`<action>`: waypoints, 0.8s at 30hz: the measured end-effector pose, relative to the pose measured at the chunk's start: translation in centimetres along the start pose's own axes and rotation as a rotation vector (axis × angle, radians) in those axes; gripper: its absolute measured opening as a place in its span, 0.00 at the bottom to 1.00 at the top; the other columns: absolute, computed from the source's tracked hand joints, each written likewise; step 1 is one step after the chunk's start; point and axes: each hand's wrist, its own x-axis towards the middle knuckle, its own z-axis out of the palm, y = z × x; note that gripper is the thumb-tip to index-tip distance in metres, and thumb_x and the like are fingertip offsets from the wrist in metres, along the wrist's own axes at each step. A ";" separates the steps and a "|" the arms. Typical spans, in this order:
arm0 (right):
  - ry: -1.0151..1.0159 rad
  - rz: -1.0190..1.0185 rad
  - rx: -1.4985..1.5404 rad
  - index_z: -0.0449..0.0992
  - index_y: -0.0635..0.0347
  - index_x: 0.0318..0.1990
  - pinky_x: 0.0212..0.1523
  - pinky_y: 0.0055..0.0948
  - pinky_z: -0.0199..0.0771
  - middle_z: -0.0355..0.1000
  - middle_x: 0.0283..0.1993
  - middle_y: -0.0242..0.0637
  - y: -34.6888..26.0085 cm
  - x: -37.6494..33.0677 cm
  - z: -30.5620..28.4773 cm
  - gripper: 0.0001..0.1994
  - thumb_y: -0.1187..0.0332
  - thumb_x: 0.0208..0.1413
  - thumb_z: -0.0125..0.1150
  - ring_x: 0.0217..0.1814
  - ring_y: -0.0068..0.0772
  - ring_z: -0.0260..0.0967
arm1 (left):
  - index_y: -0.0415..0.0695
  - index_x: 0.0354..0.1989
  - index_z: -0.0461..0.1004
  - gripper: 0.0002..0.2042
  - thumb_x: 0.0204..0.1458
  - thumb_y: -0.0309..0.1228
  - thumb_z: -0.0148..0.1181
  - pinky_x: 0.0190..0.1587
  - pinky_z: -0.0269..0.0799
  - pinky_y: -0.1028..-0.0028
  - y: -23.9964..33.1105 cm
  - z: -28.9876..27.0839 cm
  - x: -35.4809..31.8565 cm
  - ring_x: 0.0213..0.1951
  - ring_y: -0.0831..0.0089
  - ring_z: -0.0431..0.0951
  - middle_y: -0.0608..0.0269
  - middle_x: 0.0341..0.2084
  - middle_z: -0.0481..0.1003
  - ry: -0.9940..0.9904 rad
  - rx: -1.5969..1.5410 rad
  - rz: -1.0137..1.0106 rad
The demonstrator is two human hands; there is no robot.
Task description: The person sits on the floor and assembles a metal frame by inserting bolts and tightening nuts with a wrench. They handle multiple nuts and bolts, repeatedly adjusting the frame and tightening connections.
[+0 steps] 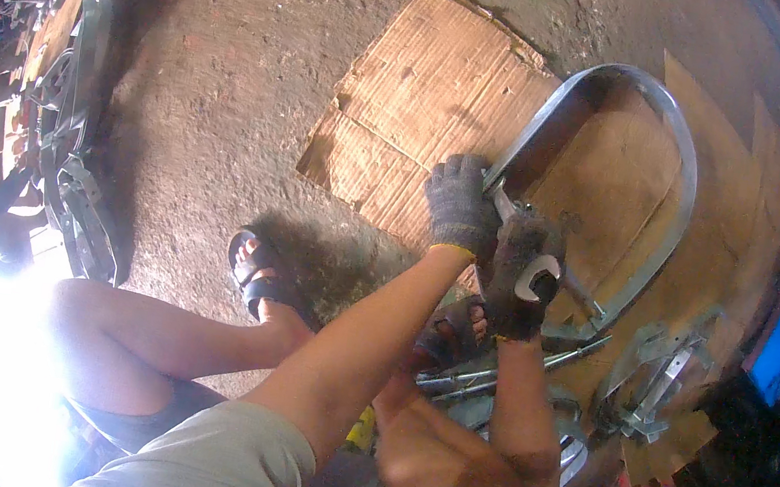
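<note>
Left hand (460, 205), gloved, closed over the near left leg of the curved metal frame (680, 182), steadying it. Right hand (524, 278), gloved, gripping a spanner (536, 273) at the crossbar joint just beside it. The frame lies on flattened cardboard (428, 92) on the floor. Step in hand, apparently: working a fastener; the next turn calls for the frame held firm.

Single head view: the camera is looking steeply down from close above the floor (212, 105), facing forward over the knees, fisheye bending the rim; forearms are entering from below.
</note>
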 end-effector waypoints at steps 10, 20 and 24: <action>0.255 0.187 0.342 0.73 0.63 0.50 0.51 0.38 0.74 0.74 0.48 0.41 0.0 -0.4 3.5 0.12 0.64 0.68 0.55 0.48 0.42 0.73 | 0.56 0.45 0.77 0.17 0.44 0.34 0.69 0.50 0.68 0.54 -0.8 1.4 0.1 0.47 0.52 0.73 0.58 0.42 0.75 0.050 0.074 0.046; 0.114 1.152 1.355 0.65 0.44 0.30 0.19 0.22 0.55 0.61 0.25 0.19 6.4 12.9 -2.0 0.17 0.50 0.68 0.55 0.25 0.13 0.58 | 0.50 0.46 0.76 0.18 0.44 0.29 0.63 0.51 0.67 0.53 0.7 1.1 -0.4 0.46 0.48 0.73 0.52 0.40 0.75 0.069 0.037 0.064; 0.309 0.997 1.250 0.68 0.51 0.33 0.28 0.24 0.64 0.64 0.31 0.23 4.3 10.9 -2.4 0.14 0.55 0.70 0.53 0.31 0.20 0.63 | 0.51 0.45 0.77 0.17 0.43 0.28 0.63 0.48 0.68 0.51 -0.4 1.0 0.1 0.45 0.46 0.73 0.51 0.40 0.75 0.099 0.036 0.068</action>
